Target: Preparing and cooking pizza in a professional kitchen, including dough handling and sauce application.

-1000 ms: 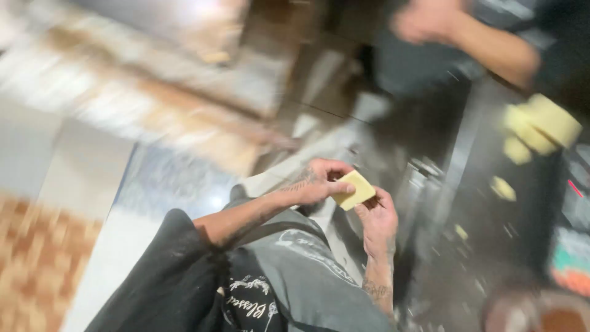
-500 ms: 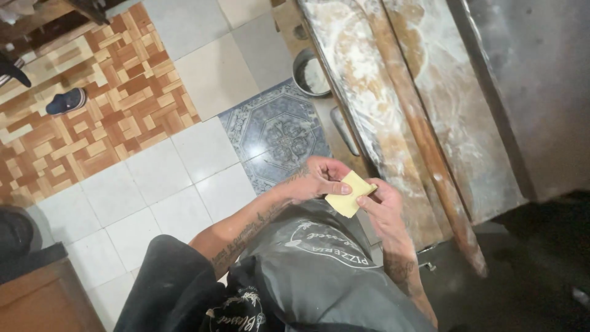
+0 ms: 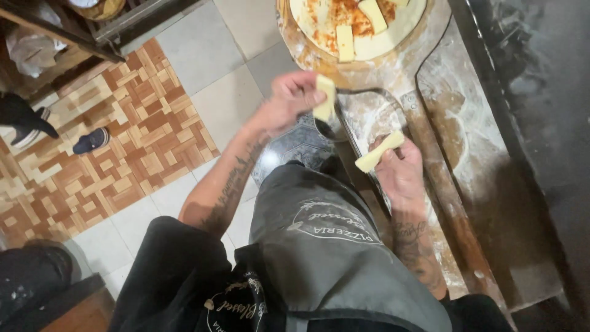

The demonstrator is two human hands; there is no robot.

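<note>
Two hands are in view, the left hand (image 3: 289, 101) and the right hand (image 3: 401, 172), each pinching one cheese strip: one (image 3: 325, 98) in the left, one (image 3: 380, 151) in the right. One round dough base (image 3: 319, 21) lies at the far edge of the floured wooden board (image 3: 445, 132), carrying two cheese strips fully seen (image 3: 345, 43) (image 3: 373, 15). Two shoes (image 3: 91, 140) (image 3: 24, 120) stand on the floor at left.

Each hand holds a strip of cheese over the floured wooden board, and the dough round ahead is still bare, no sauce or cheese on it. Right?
Not quite. The head view shows the dough round already has red sauce and cheese slices on it. The rest holds: left hand and right hand each hold a cheese strip over the floured wooden board.
</note>
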